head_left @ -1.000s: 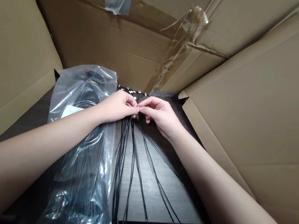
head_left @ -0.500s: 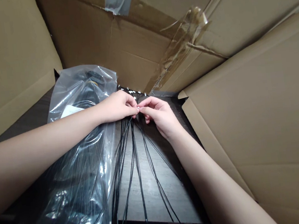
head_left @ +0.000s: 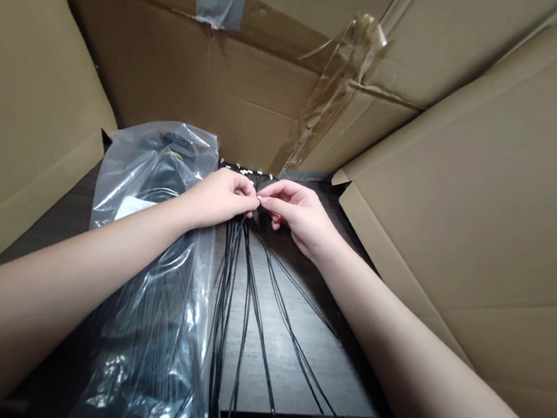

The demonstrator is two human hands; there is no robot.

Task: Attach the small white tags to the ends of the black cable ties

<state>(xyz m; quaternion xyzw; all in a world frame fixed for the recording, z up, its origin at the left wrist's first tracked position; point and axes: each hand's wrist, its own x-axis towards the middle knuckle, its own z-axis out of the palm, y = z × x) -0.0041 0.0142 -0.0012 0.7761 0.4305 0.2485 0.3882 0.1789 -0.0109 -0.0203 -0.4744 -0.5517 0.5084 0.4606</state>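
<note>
Fingertip to fingertip, my two hands meet above the table around a tiny white connector [head_left: 258, 199]. My left hand [head_left: 227, 197] is closed in a pinch, with a thin black wire seeming to run from its fingers. The thumb and forefinger of my right hand [head_left: 298, 212] pinch the white piece. Below and behind the hands, several black wires [head_left: 256, 299] fan out over the table toward its near edge. Several small white connectors [head_left: 249, 172] lie at the far side, partly hidden behind my left fingers.
A clear plastic bag [head_left: 170, 315] full of black wires lies at the left, under my left forearm, with a white label [head_left: 132, 205]. Cardboard walls [head_left: 256, 104] with tape enclose the back and both sides of the dark table [head_left: 282, 376].
Both hands stay almost in place, still pinching. The fingertips and the white connector have shifted very slightly to the right and up.
</note>
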